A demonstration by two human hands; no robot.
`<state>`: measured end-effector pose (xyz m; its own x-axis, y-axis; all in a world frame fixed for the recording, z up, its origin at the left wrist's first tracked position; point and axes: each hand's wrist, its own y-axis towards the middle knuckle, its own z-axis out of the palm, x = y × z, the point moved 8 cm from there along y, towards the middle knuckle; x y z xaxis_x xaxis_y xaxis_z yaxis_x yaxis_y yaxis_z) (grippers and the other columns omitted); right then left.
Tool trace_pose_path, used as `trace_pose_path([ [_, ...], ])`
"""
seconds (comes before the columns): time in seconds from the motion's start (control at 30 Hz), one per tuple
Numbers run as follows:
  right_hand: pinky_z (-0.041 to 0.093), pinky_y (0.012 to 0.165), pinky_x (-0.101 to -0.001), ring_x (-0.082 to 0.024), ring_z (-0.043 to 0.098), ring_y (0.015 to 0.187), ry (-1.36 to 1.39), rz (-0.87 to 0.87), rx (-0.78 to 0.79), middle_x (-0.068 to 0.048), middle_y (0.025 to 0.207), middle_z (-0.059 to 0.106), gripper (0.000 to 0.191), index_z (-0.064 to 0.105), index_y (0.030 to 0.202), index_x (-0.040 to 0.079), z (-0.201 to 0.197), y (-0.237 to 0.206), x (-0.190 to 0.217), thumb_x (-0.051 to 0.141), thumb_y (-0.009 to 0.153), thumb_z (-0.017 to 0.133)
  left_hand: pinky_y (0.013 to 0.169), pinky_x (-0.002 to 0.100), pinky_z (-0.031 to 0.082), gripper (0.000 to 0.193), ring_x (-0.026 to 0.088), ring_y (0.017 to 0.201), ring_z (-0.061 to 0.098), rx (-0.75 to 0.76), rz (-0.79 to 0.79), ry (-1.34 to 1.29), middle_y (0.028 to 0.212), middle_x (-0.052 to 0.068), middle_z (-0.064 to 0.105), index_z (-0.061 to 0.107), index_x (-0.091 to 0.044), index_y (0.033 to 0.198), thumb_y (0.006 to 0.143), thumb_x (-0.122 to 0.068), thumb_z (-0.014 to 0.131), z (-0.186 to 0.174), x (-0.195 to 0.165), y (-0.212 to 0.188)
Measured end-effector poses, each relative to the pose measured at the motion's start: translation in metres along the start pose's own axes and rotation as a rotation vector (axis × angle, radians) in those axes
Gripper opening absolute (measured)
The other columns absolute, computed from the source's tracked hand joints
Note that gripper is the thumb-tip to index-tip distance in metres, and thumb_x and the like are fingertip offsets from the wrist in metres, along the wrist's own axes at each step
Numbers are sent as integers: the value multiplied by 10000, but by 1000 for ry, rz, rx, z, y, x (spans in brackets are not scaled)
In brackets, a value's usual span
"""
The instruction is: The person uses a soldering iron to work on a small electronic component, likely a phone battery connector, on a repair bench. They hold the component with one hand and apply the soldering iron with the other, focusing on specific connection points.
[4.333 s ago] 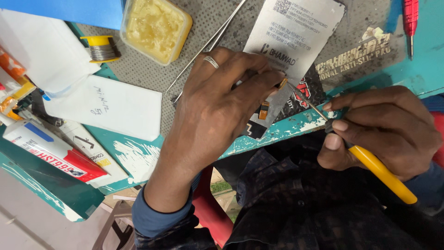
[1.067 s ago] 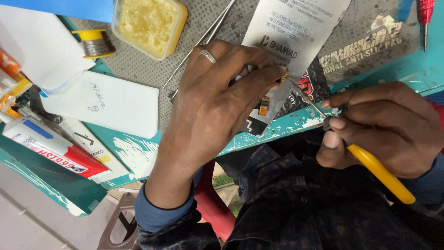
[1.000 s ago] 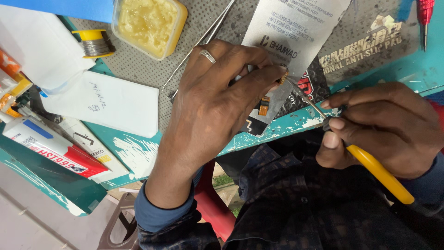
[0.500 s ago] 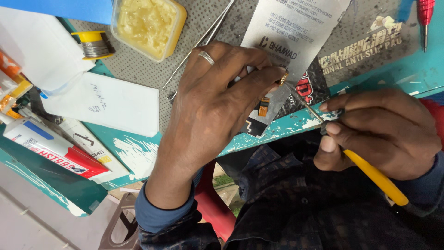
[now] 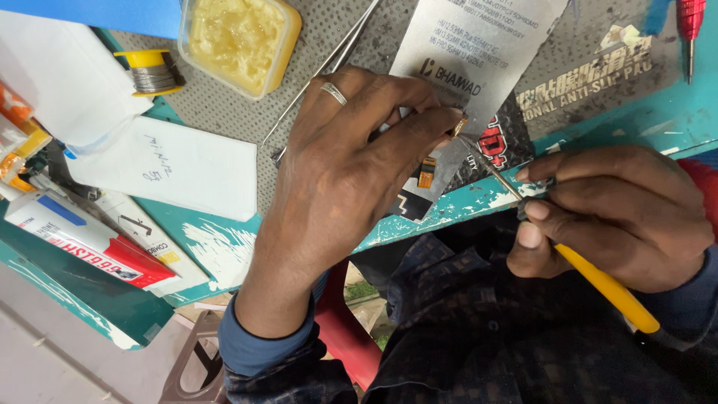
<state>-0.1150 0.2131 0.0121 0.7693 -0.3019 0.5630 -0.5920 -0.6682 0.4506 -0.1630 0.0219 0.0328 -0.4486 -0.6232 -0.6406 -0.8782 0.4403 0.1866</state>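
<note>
Gripping soldering iron (image 5: 598, 280) right, small part (image 5: 458, 126) left (yellow flux tub (image 5: 239, 41) nearby)

The table (image 5: 621, 127) is teal, its paint chipped white along the edge. On it lies a grey mat (image 5: 224, 112) dotted with small holes. The tub (image 5: 239, 41) is yellow, with pale yellow paste inside. The spool (image 5: 153, 71) has yellow ends and silver-grey wire. A white card (image 5: 176, 168) sits beside a white, red and blue box (image 5: 82, 239). The panel (image 5: 479, 52) is silver-grey with dark print, and its small connector (image 5: 427, 172) is orange. The tool (image 5: 598, 280) has a yellow handle and a silver tip. The ring (image 5: 334, 93) is silver. The sleeve (image 5: 258, 352) is blue, the shirt (image 5: 479, 337) dark with a faint check. The screwdriver (image 5: 689, 19) handle is red.
</note>
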Motion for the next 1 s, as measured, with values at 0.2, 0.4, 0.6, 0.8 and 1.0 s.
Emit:
trace_pose_path([
  [0.2,625,662,-374,-279,725,863,-10,5,21,-56,742,629,128,688,804,35,1,1,1,70,789,811,886,336,429,218,157,1036,585,2,1,-3,1181,-32,682,774,-107,1161,956,-144,840,-1,0,-1],
  [0.4,633,668,-376,-285,721,863,17,-32,-31,-62,760,617,152,668,809,28,-2,3,2,63,799,816,879,338,422,217,159,1022,579,1,5,-4,1176,-30,682,774,-105,1158,954,-148,837,0,0,0],
  [0.6,635,674,-384,-288,715,864,14,9,1,-61,761,604,152,668,812,26,0,1,2,64,808,815,847,340,412,209,152,981,574,-2,5,4,1158,-26,689,778,-96,1143,950,-149,838,0,0,0],
  [0.8,627,659,-366,-280,721,853,-4,-2,-8,-53,764,607,123,683,812,33,0,1,0,61,802,802,860,340,416,207,152,1003,583,-4,3,-12,1165,-27,687,776,-95,1148,956,-145,833,0,0,0],
  [1.0,631,664,-370,-282,717,847,8,-32,8,-64,763,608,135,671,815,28,1,1,1,65,800,801,866,343,426,212,155,1002,580,3,-5,-14,1155,-28,684,778,-96,1147,946,-143,830,0,0,-1],
])
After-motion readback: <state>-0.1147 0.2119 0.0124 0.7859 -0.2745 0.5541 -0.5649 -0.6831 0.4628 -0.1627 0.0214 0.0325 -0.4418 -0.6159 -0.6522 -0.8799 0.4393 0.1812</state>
